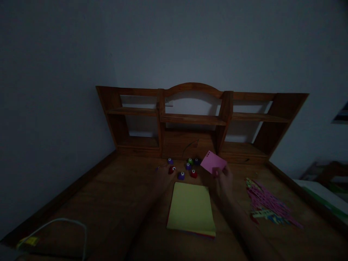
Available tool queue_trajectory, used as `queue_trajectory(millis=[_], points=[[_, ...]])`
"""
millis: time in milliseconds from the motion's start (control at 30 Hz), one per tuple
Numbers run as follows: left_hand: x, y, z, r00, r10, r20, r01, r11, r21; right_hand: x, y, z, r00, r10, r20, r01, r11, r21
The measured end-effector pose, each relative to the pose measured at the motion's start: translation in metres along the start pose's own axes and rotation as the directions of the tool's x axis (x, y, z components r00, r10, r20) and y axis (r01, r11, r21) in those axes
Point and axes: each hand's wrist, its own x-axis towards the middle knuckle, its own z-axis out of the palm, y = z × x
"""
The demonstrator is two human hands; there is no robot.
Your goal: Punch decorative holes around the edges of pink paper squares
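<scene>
My left hand (162, 177) is closed at a small red craft punch (172, 169) with a white round top; its fingertips are dim and partly hidden. Between the thumb and fingers of my right hand (225, 180) is a pink sheet of paper (213, 162), held tilted above the desk, with several small dark marks or holes near its upper left corner. Around my hands stand more small punches: a purple punch (181, 176), a red punch (194, 174) and a green punch (190, 161). Closer to me lies a stack of coloured paper (192, 208), yellow on top.
A heap of pink, yellow and blue strips (269, 203) lies on the desk at the right. Along the back stands a wooden shelf unit (193, 119) against the wall. A pale cable (67, 219) loops at the lower left, by a yellow item (29, 241).
</scene>
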Motion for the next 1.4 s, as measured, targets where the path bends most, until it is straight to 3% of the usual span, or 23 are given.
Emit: queue_trajectory(millis=[167,400,700,900,967,1033,1133,1233,1400], points=[[-0.002,-0.002,0.004,0.994,0.098,0.048,-0.101,0.993,0.057,0.009,0.007,-0.005,0.997,0.056,-0.059,-0.052,0.996,0.067],[-0.002,-0.017,0.01,0.998,0.057,0.027,-0.059,0.995,0.077,0.017,0.018,-0.009,0.989,0.1,-0.107,-0.094,0.994,0.061],[-0.001,-0.024,0.016,0.999,0.046,0.0,-0.046,0.99,0.137,0.004,-0.004,-0.001,0.996,-0.037,-0.083,0.038,0.999,0.005],[0.017,-0.013,0.008,0.98,0.133,-0.145,-0.133,0.991,0.009,-0.001,-0.013,0.002,0.993,-0.09,-0.071,0.088,0.996,-0.028],[0.031,-0.008,0.014,0.99,0.106,-0.097,-0.113,0.991,-0.078,-0.001,-0.014,0.002,0.993,-0.095,-0.065,0.093,0.995,-0.034],[0.045,-0.002,0.026,0.998,0.066,0.021,-0.061,0.981,-0.182,-0.001,-0.014,0.002,0.993,-0.097,-0.064,0.095,0.995,-0.034],[0.063,0.008,0.047,0.99,0.093,0.106,-0.068,0.974,-0.216,0.0,-0.013,0.001,0.993,-0.096,-0.071,0.094,0.995,-0.031],[0.079,0.017,0.06,0.985,0.11,0.134,-0.08,0.975,-0.206,0.003,-0.011,-0.003,0.992,-0.094,-0.08,0.091,0.995,-0.037],[0.095,0.025,0.064,0.982,0.101,0.162,-0.073,0.983,-0.166,0.013,-0.005,-0.011,0.987,-0.122,-0.101,0.117,0.992,-0.048]])
